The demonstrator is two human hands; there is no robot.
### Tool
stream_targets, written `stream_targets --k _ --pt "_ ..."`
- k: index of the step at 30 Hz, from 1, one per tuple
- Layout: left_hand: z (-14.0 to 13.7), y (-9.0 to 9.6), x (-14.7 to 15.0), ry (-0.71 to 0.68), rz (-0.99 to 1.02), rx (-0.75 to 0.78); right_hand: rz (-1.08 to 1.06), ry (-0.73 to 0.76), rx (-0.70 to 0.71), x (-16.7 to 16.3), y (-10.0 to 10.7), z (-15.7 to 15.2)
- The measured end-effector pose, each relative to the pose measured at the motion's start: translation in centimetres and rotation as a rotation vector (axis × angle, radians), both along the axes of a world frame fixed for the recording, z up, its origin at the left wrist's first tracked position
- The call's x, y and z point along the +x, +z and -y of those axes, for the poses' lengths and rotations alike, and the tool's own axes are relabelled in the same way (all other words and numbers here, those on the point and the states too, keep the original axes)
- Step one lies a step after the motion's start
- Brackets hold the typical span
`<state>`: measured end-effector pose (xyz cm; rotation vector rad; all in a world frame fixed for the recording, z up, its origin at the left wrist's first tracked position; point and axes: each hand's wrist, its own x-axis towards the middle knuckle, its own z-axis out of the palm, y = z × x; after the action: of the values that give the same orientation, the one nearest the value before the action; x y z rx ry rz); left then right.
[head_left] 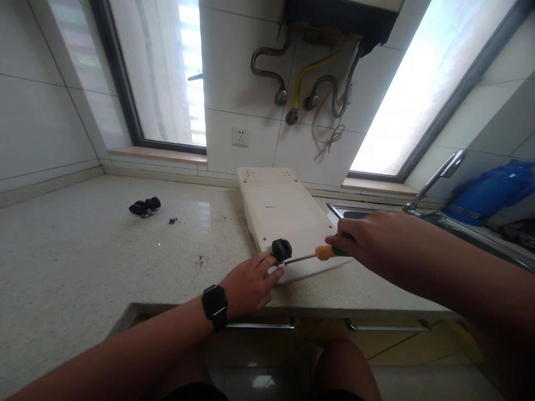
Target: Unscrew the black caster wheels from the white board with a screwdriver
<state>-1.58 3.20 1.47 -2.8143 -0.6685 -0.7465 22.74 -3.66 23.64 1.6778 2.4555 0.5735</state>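
A cream-coloured board-like panel (280, 209) lies on the countertop, tilted slightly across my view. A black caster wheel (281, 249) stands on its near end. My left hand (251, 284) has thumb and fingertips closed at the foot of this caster; the exact contact is partly hidden. In my right hand (355, 236) is a screwdriver (324, 253) with an orange and black handle. Its shaft points left, and the tip meets the caster's base beside my left fingertips. Screw heads show at other spots on the panel.
Two loose black casters (144, 206) lie on the left of the countertop (96, 245), near a small heap of screws (173, 221). A sink (355, 210) with a faucet (434, 178) is at right, beside a blue object (489, 192). Hoses (307, 69) hang on the wall.
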Motion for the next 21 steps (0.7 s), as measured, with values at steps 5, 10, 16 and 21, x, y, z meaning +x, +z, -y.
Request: stream_targets --k 5,10,16,21 --pt "0.0 0.09 -0.06 -0.001 -0.009 -0.009 -0.132 0.154 -0.096 0.46 0.45 0.4" --pt "0.08 0.23 -0.04 0.0 -0.014 -0.009 -0.094 0.116 -0.046 0.25 -0.11 0.53" --pt "0.02 0.17 0.12 -0.005 -0.009 0.01 0.018 -0.044 0.005 -0.45 -0.35 0.45" --pt "-0.02 0.06 0.07 -0.003 0.006 0.022 -0.014 0.068 -0.039 0.29 -0.02 0.72"
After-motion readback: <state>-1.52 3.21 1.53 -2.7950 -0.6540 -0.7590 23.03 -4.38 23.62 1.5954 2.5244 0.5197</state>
